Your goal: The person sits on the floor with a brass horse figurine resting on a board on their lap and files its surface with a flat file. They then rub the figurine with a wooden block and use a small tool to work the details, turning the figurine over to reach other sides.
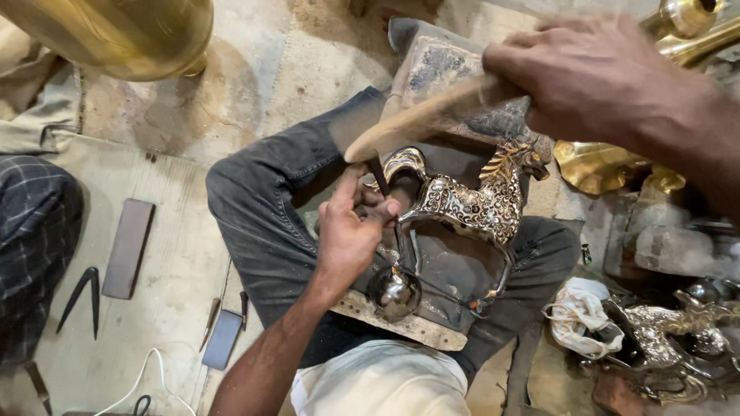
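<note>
- A large brass vessel (pixel 123 35) stood at the far left, on a dusty floor.
- On a pale mat at the left lay a flat dark stone (pixel 129 248), a pair of metal dividers (pixel 81 296) beside it, and a small grey block (pixel 223 339) nearer the person.
- The person sat cross-legged in dark trousers (pixel 270 208), seen from above.
- The left hand (pixel 351 227) was closed around a thin dark chisel (pixel 378 176), fingers pinched tight on its shaft, the tip set against the tail end of a horse figure.
- The engraved metal horse figure (pixel 470 202), silver and gold in colour, lay on its side across the person's lap, at the middle of the scene, on a worn board (pixel 401 323).
- A round shiny metal ball (pixel 395 293) rested just near of the left hand.
- The right hand (pixel 601 77), at the far right, was wrapped shut around the handle of a wooden mallet (pixel 420 115), blurred, its head just above the chisel's top.
- Brass pieces (pixel 597 163) lay to the right of the horse.
- Another ornate metal figure (pixel 663 327) and a white cloth (pixel 578 312) lay at the near right.
</note>
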`<state>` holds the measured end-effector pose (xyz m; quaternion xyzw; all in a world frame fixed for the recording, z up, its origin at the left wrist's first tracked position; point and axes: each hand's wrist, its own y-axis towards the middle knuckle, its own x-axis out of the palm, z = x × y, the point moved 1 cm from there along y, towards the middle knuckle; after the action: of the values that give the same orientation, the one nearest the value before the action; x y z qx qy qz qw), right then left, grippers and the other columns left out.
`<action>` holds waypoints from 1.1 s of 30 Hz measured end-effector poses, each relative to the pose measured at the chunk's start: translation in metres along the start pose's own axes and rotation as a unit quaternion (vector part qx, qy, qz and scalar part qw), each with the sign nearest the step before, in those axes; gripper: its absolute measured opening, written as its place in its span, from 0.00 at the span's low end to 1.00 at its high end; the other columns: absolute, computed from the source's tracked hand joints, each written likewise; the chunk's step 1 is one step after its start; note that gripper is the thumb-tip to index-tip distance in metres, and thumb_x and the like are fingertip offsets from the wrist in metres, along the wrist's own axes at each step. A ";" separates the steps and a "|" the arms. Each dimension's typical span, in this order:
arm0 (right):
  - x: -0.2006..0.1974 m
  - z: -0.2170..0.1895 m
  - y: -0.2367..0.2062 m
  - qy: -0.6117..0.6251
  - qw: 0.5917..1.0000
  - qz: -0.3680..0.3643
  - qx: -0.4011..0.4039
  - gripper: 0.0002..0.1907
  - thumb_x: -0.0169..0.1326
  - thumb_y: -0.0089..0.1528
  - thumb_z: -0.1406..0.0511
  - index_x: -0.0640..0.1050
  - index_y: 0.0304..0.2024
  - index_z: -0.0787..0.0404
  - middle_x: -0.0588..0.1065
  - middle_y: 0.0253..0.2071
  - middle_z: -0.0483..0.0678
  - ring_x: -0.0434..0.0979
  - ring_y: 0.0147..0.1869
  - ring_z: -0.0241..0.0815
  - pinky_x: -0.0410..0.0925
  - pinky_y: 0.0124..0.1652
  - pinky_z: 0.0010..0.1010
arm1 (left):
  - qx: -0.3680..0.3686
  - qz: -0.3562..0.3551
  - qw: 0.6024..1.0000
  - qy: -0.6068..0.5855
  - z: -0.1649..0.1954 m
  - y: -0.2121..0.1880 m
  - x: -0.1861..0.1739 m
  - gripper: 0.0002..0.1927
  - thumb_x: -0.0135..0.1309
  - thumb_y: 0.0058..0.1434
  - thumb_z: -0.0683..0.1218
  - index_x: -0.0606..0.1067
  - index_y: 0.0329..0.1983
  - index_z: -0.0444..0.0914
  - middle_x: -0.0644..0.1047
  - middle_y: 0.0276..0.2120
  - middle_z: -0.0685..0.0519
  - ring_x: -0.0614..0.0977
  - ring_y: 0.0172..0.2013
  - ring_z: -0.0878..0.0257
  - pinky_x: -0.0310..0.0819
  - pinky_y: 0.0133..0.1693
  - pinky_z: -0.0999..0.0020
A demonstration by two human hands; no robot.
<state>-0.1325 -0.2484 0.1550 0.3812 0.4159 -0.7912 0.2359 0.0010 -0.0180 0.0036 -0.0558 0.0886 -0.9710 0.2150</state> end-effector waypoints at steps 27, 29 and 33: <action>-0.012 -0.015 0.006 -0.069 0.990 0.104 -0.067 0.20 0.58 0.56 0.67 0.77 0.52 0.55 0.78 0.40 0.46 0.78 0.41 0.43 0.73 0.44 0.38 | 0.086 0.059 0.992 0.078 -0.006 -0.024 0.005 0.32 0.62 0.61 0.37 0.66 0.68 0.31 0.80 0.29 0.52 0.80 0.34 0.66 0.60 0.56 0.61; -0.011 -0.016 0.006 -0.069 0.987 0.124 -0.073 0.23 0.59 0.54 0.68 0.77 0.54 0.54 0.78 0.41 0.46 0.79 0.44 0.43 0.73 0.46 0.39 | -0.002 0.088 0.996 0.005 -0.010 -0.024 0.010 0.39 0.63 0.59 0.40 0.61 0.73 0.33 0.76 0.30 0.53 0.78 0.30 0.69 0.77 0.33 0.72; -0.011 -0.016 0.004 -0.038 0.992 0.099 -0.069 0.23 0.60 0.54 0.68 0.77 0.53 0.54 0.78 0.44 0.47 0.80 0.46 0.46 0.73 0.44 0.43 | 0.027 0.090 0.995 -0.014 -0.014 -0.031 0.012 0.33 0.64 0.62 0.40 0.65 0.69 0.30 0.79 0.31 0.54 0.79 0.32 0.72 0.76 0.35 0.76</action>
<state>-0.1166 -0.2365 0.1563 0.3732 0.4203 -0.7475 0.3541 -0.0242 0.0063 -0.0030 -0.0551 0.0639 -0.9488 0.3044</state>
